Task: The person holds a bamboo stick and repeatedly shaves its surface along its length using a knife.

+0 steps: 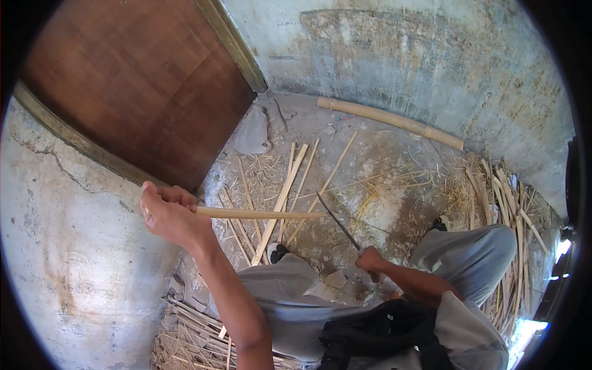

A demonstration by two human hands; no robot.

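Note:
My left hand (171, 214) is closed around one end of a pale bamboo strip (262, 214), held level out to the right. Its free end stops close to the dark, narrow blade of a long knife (339, 221); whether the two touch I cannot tell. The knife's handle is wrapped by my right hand (370, 260), low and to the right, with the blade slanting up and left. Below the held strip, several split bamboo strips (285, 200) lie on the floor between my feet, some crossing each other.
A whole bamboo pole (391, 122) lies along the base of the stained wall (419, 61). Bundled strips pile up at the right (512, 209) and lower left (191, 336). Shavings (370, 197) litter the floor. A brown door (142, 80) stands at the upper left, with a pale stone slab (253, 132) beside it.

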